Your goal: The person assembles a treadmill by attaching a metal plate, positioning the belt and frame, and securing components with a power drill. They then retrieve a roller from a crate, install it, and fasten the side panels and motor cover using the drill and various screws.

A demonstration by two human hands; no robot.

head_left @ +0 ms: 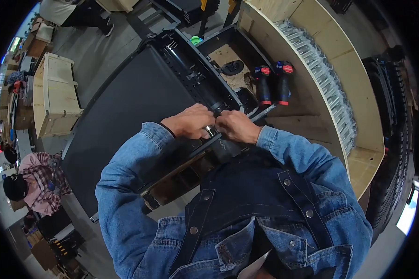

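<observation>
Both my hands meet at the near end of a black roller [193, 74] that lies along the edge of a wide black belt [125, 121] in a metal frame [246, 116]. My left hand [188, 122] is curled over the frame edge. My right hand [236, 126] grips beside it. A small silver cylindrical part [211, 130] shows between the two hands; which hand holds it I cannot tell.
Two blue and black power drivers [273, 83] with red caps stand in a plywood tray [358, 153]. A long row of silver metal parts [323, 79] lines the tray. A wooden crate [56, 93] stands at left. A person in a plaid shirt [37, 181] works at lower left.
</observation>
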